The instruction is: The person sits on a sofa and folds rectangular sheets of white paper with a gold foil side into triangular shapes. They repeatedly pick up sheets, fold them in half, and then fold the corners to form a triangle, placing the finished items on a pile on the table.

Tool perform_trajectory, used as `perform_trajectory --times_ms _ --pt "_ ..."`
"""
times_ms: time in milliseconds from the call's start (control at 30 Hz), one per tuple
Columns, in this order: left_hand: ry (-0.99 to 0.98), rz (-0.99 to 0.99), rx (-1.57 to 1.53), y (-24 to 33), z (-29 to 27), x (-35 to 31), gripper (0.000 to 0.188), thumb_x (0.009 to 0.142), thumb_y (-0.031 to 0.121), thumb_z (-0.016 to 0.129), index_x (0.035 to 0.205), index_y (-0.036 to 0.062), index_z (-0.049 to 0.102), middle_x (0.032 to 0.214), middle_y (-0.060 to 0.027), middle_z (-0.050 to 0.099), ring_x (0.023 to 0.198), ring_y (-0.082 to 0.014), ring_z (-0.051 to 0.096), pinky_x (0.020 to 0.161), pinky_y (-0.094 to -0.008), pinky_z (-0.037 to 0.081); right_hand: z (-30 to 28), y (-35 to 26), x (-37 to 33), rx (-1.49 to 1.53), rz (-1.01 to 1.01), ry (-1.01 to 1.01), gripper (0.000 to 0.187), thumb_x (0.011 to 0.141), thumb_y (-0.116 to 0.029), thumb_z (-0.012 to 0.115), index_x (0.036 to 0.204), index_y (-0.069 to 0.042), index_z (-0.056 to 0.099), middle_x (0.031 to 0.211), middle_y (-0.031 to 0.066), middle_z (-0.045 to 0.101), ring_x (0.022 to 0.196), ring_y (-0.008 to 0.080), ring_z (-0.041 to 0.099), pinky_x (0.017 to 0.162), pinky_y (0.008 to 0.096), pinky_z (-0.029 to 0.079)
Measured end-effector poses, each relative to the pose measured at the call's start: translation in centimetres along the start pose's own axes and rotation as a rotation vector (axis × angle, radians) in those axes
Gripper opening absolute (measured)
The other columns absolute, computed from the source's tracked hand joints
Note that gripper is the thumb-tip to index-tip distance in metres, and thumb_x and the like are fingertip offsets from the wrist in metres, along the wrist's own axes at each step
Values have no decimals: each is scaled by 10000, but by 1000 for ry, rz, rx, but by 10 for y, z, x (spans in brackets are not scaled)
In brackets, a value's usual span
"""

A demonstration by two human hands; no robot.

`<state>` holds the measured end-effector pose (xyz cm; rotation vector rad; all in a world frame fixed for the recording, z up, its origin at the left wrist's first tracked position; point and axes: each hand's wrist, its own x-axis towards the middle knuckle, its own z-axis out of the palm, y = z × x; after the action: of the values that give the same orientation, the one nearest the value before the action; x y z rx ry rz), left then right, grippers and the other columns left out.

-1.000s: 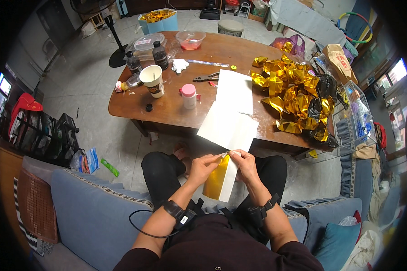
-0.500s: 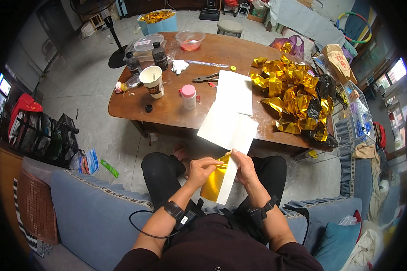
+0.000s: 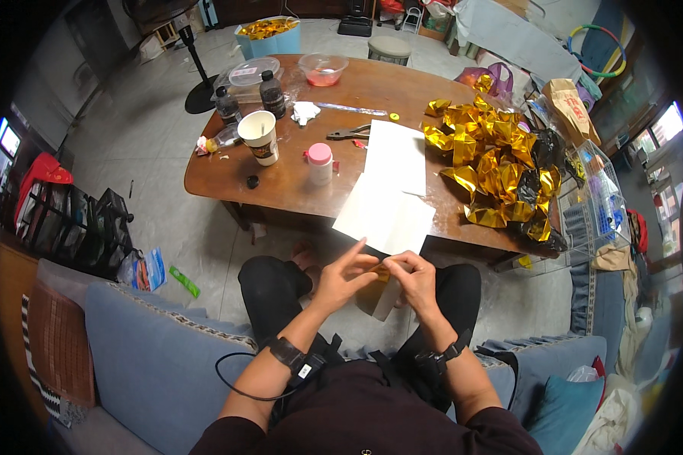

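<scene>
Above my lap, my right hand (image 3: 413,282) pinches the top edge of a sheet of gold foil paper (image 3: 373,294), which hangs tilted below the fingers with a pale strip along one side. My left hand (image 3: 343,279) is at the sheet's other side, its fingers stretched apart and the thumb close to the top edge; whether it touches the paper is hard to see. Just beyond my hands, white sheets (image 3: 383,216) overlap at the table's near edge, and another white sheet (image 3: 396,155) lies behind them.
A heap of folded gold foil pieces (image 3: 493,152) covers the right of the wooden table (image 3: 281,189). Pliers (image 3: 349,133), a pink-lidded bottle (image 3: 320,165), a paper cup (image 3: 259,138), dark bottles (image 3: 272,95) and a bowl (image 3: 323,70) stand or lie farther left. A wire rack (image 3: 596,189) adjoins the right end.
The gold foil paper has tilted and now shows less of its gold face. My left hand has spread its fingers from a pinch, and my right hand now pinches the top edge.
</scene>
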<state>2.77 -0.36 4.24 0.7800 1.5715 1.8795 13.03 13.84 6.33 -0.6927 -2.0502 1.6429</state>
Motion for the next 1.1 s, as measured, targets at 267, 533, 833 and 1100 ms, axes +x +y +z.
perform_trajectory --times_ms 267,533,833,1100 --pt "-173 -156 161 -1 -9 1 342 851 118 631 1182 34 615 918 -116 707 839 -85 637 754 -243 499 -8 -9 -6 -2 -10 -14 124 812 -97 654 827 21 687 781 61 664 692 100 592 630 235 451" --pt "-53 -168 108 -16 -13 -14 393 883 73 609 1272 54 551 876 -15 681 792 -35 569 747 -202 471 -11 16 1 176 328 -224 303 778 -173 723 1004 15 651 708 8 601 618 74 530 512 216 402" --pt "27 -129 254 -5 -4 -22 608 880 129 618 1426 124 353 630 49 507 621 -16 442 625 -181 399 -15 22 4 125 328 -226 242 786 -119 706 960 44 663 832 56 664 687 123 607 629 251 493" --pt "-215 -134 181 17 -16 -68 781 869 52 595 1488 163 132 794 -55 663 681 -105 633 631 -238 511 -73 -3 46 198 210 -80 225 854 -75 612 1027 68 595 912 97 658 730 171 640 682 301 523"
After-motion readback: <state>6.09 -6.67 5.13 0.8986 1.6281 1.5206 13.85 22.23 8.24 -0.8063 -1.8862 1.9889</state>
